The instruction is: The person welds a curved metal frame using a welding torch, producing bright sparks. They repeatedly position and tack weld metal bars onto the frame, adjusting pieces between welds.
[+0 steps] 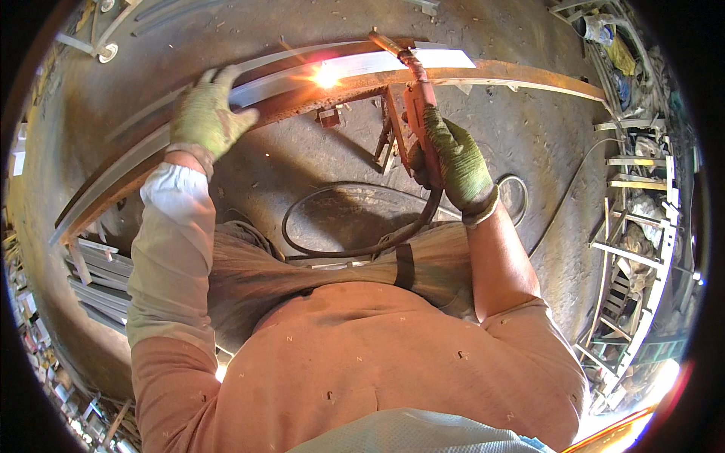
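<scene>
My right hand, in a green work glove, grips the red handle of a welding gun. The gun's copper-coloured neck and nozzle reach over the far side of a long workpiece. That piece has a rusty steel bar and a bright metal strip lying along it. A glaring hot spot with rays shows on the strip, left of the nozzle and apart from it. Also gloved, my left hand is over the left part of the bars, fingers spread; whether it touches them I cannot tell.
From the gun a thick cable loops across the floor before my legs. A rusty steel leg stands beneath the bars. Metal profiles lie stacked at left. Along the right are metal frames and clutter.
</scene>
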`<state>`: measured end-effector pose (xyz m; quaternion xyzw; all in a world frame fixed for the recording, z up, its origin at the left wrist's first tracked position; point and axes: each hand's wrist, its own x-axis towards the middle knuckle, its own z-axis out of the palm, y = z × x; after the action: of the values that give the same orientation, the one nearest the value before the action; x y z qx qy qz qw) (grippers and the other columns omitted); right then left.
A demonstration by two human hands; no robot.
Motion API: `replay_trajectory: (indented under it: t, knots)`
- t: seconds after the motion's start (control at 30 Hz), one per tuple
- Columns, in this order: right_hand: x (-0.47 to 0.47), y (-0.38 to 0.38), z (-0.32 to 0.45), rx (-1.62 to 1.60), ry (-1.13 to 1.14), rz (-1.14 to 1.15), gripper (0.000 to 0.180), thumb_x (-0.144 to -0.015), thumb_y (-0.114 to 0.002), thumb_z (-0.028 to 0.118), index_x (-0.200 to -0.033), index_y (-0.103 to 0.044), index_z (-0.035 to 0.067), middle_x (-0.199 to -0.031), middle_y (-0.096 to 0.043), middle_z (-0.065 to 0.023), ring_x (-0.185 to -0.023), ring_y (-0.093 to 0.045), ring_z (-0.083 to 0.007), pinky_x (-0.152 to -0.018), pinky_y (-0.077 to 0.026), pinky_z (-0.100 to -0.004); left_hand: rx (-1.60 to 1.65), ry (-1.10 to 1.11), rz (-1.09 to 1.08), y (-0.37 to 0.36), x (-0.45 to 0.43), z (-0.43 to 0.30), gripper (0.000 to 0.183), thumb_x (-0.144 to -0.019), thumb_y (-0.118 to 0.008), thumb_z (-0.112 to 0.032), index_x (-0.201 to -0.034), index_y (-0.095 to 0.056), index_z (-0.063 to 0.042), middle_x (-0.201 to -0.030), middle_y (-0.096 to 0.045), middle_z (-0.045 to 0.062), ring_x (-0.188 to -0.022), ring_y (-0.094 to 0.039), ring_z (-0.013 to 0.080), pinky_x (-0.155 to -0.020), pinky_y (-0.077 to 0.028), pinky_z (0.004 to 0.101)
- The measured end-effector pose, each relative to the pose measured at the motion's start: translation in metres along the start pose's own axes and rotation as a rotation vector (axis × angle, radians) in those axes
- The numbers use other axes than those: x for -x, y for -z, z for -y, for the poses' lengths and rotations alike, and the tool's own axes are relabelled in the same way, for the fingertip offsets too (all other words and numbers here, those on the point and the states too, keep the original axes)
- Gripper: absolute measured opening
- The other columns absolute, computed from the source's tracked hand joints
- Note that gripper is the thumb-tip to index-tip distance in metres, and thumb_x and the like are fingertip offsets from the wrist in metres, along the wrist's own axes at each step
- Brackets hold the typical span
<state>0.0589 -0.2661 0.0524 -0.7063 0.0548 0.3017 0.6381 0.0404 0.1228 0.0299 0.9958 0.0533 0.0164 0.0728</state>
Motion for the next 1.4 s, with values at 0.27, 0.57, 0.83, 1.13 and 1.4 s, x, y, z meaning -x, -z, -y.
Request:
replay_trajectory:
  t: [0.27,0.57,0.83,1.13,1.4]
  knots:
    - [-0.012,0.0,-0.007,-0.026,0.056,0.054,0.072,-0.11,-0.059,0.074,-0.102,-0.071,0.004,-0.079,-0.067,-0.0056,-0.065,-0.062,-0.0151,-0.059,-0.048,-0.0312,-0.22,0.17,0.109,-0.03,-0.017,0.036,0.068,-0.083,-0.093,-0.027,-0.145,-0.069,-0.013,-0.142,-0.072,0.018,-0.133,-0.069,0.0427,-0.112,-0.057,0.0514]
    - [-0.014,0.001,-0.007,0.01,0.017,0.049,0.068,-0.11,-0.059,0.073,-0.109,-0.07,0.006,-0.079,-0.07,-0.0055,-0.061,-0.065,-0.0144,-0.055,-0.05,-0.0293,0.253,0.153,0.14,-0.034,-0.016,0.069,0.06,-0.077,-0.098,-0.019,-0.131,-0.078,-0.004,-0.121,-0.081,0.021,-0.118,-0.078,0.0388,-0.105,-0.058,0.0446]
    - [-0.011,0.0,-0.006,0.041,-0.03,0.047,0.07,-0.11,-0.059,0.074,-0.114,-0.071,0.005,-0.079,-0.069,-0.0047,-0.061,-0.065,-0.0147,-0.056,-0.051,-0.0295,0.211,0.139,0.019,-0.036,-0.033,0.101,0.033,-0.096,-0.085,-0.032,-0.107,-0.081,-0.002,-0.116,-0.079,0.019,-0.108,-0.077,0.0366,-0.097,-0.058,0.0458]
    - [-0.009,-0.003,0.002,0.106,-0.026,0.039,0.073,-0.111,-0.055,0.073,-0.114,-0.07,0.002,-0.078,-0.069,-0.0072,-0.059,-0.065,-0.0158,-0.056,-0.051,-0.0311,-0.197,0.037,0.088,-0.041,-0.009,0.012,0.083,-0.076,-0.099,-0.033,-0.146,-0.059,-0.012,-0.144,-0.066,0.017,-0.131,-0.067,0.0447,-0.108,-0.057,0.0548]
    - [-0.011,-0.002,0.003,-0.007,0.035,0.032,0.071,-0.109,-0.059,0.075,-0.112,-0.071,0.005,-0.079,-0.069,-0.0064,-0.061,-0.065,-0.0149,-0.055,-0.05,-0.0305,-0.234,-0.052,0.049,-0.051,-0.011,0.011,0.059,-0.082,-0.095,-0.034,-0.129,-0.068,-0.012,-0.129,-0.074,0.016,-0.116,-0.076,0.0413,-0.098,-0.061,0.0528]
